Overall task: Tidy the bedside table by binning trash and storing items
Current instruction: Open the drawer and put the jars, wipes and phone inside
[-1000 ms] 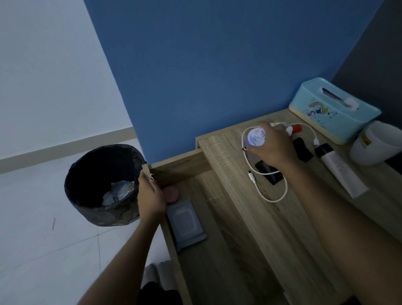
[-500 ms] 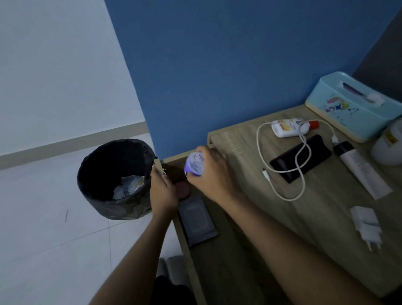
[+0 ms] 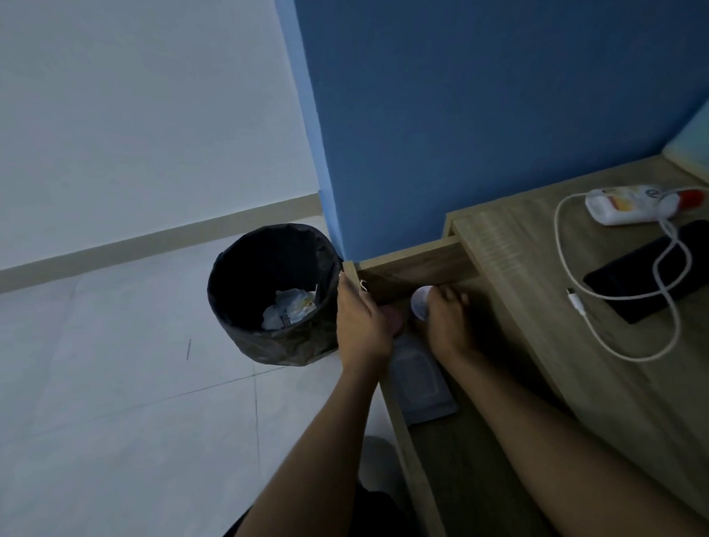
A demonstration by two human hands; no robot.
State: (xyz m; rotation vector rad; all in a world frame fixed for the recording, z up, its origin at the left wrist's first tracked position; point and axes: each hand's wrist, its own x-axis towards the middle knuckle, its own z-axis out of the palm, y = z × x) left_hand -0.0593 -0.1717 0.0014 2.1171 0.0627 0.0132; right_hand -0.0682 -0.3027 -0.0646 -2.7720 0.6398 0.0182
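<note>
The wooden bedside table's drawer (image 3: 405, 266) stands pulled out to the left. My left hand (image 3: 361, 322) grips the drawer's front edge near its far corner. My right hand (image 3: 447, 321) is down inside the drawer at the far end, closed on a small round white jar (image 3: 419, 302) that peeks out under my fingers. A pink round item (image 3: 397, 318) shows between my hands, and a grey flat packet (image 3: 419, 380) lies in the drawer below them. On the tabletop lie a white cable (image 3: 595, 304), a black phone (image 3: 650, 274) and a white tube with a red cap (image 3: 632, 204).
A black-lined bin (image 3: 267, 335) with crumpled white trash stands on the white tiled floor just left of the drawer. A blue wall rises behind the table. A pale blue tissue box (image 3: 702, 143) sits at the right edge of the view.
My right hand carried the small white jar from the tabletop leftward and lowered it into the drawer's far end. My left hand stayed on the drawer front. The view swung left.
</note>
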